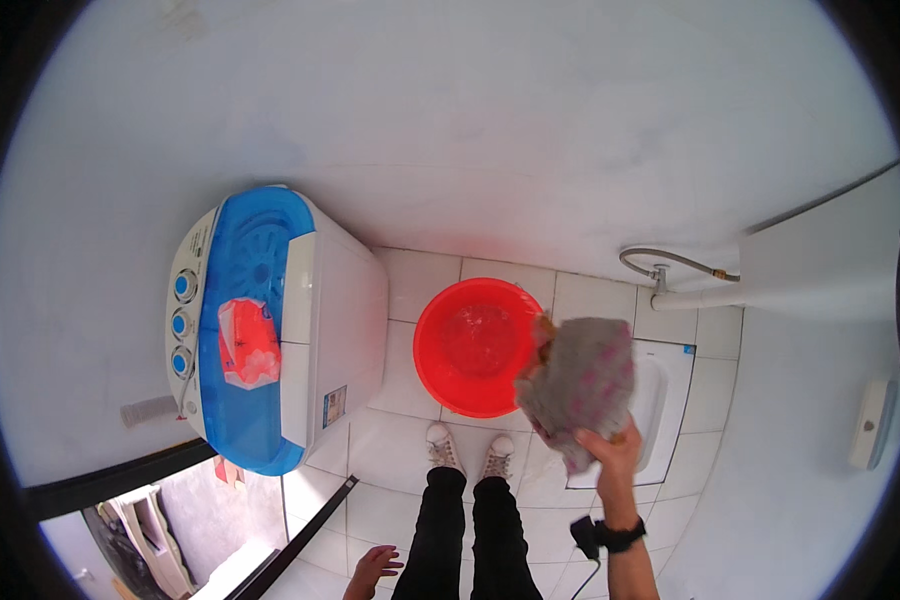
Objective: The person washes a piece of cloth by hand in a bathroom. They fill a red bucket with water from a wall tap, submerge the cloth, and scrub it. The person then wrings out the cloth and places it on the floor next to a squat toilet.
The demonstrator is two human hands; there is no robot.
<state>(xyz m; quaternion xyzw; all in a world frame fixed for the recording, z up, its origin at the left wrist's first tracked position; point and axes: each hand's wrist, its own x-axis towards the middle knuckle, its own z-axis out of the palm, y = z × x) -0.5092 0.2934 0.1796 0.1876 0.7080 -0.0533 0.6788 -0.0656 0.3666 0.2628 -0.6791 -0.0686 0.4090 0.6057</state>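
My right hand (613, 446) grips a grey cloth item (589, 375) with pink patches by its lower edge. Motion blurs it, and a brownish part (544, 341) shows at its left side; I cannot tell what kind of item it is. The cloth overlaps the right rim of a red plastic basin (469, 352) on the tiled floor. What looks like water lies in the basin. Low in the view, my left hand (379, 562) hangs beside my left leg, fingers apart and holding nothing. A black device with a strap (619, 534) sits on my right wrist.
To the left stands a washing machine (349, 307) with a blue lid; a red packet (249, 341) lies on top. A white squat toilet (652, 412) is set into the floor at right, near a pipe with a hose (675, 259). A black door frame (300, 532) is lower left.
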